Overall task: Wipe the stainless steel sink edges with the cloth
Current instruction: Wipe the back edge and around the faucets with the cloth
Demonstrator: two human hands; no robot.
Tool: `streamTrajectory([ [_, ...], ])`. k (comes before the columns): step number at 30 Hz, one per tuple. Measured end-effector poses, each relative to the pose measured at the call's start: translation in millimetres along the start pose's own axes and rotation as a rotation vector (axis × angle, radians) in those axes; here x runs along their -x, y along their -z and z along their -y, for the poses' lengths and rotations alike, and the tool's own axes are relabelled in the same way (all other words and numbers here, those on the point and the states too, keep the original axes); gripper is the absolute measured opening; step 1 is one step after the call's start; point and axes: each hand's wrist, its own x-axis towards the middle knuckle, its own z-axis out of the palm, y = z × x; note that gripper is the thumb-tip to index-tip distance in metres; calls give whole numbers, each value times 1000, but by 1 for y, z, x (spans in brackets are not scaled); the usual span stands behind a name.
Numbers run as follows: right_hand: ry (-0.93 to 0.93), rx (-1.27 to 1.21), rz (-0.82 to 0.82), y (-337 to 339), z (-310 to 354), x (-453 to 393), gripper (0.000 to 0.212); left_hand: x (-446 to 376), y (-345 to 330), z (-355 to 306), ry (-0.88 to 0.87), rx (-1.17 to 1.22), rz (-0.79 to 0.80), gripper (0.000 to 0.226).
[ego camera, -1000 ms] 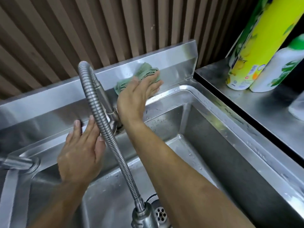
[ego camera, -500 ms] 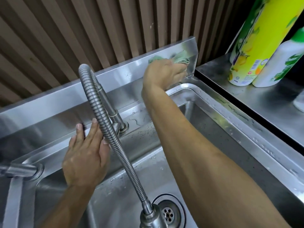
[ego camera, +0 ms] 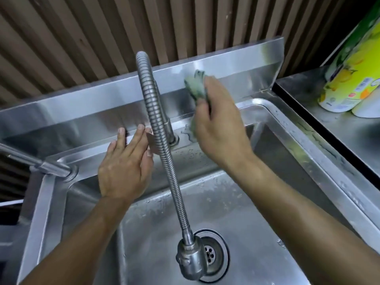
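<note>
1. The right hand [ego camera: 218, 128] holds a green cloth [ego camera: 197, 85]. Its fingers are curled round the cloth and squeeze it. The cloth sticks out above the fingers and is bunched up.
2. The cloth is up against the shiny back wall [ego camera: 236, 66] of the sink, just right of the bendy tap hose [ego camera: 158, 128]. I cannot tell how hard it presses on the metal.
3. Just below the right fingers is the flat back edge of the sink [ego camera: 267, 108]. There are wet drops on it.
4. The left hand [ego camera: 125, 169] lies flat on the back edge, left of the hose. Its fingers are straight and a little spread. It holds nothing. The fingertips [ego camera: 121, 131] reach the bottom of the back wall.
5. The hose bends over between the two hands and hangs down. Its spray head [ego camera: 190, 262] sits over the drain [ego camera: 213, 254], far below the fingers.
6. Well to the right of the right fingers, a yellow-green bottle [ego camera: 349, 79] stands on a metal counter [ego camera: 329, 128].
7. Far left of the left fingers is another tap [ego camera: 41, 163].
</note>
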Motion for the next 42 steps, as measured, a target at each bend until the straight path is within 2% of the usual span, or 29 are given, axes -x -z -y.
streamTrajectory([
  [2,148,302,207,-35,-24,19,46,0,-1,1,-5,-4,-2,63],
  [4,161,405,272,-55,-44,30,58,1,-3,3,-5,-3,-8,64],
  [9,199,603,389,-48,-55,23,59,1,-5,0,5,5,-35,62],
  [15,3,933,434,-59,-23,19,64,2,-3,0,6,15,-47,62],
  [18,55,877,386,-59,-32,24,66,3,-3,1,5,19,-66,60],
  [21,305,782,405,-43,-58,28,63,4,-7,1,2,7,-73,59],
  [23,381,788,462,-29,-69,23,63,3,-8,1,7,3,-67,60],
  [26,328,829,483,-10,-73,14,67,1,-7,1,2,-2,-67,62],
  [29,245,839,408,-18,-66,19,68,1,-6,0,4,1,-84,63],
  [33,279,802,357,-47,-60,32,69,2,-11,1,5,-8,-96,62],
  [39,345,818,342,-23,-78,21,61,0,-10,1,10,-32,-90,60],
  [42,235,830,259,-8,-85,20,56,1,-10,2,2,-37,-97,63],
])
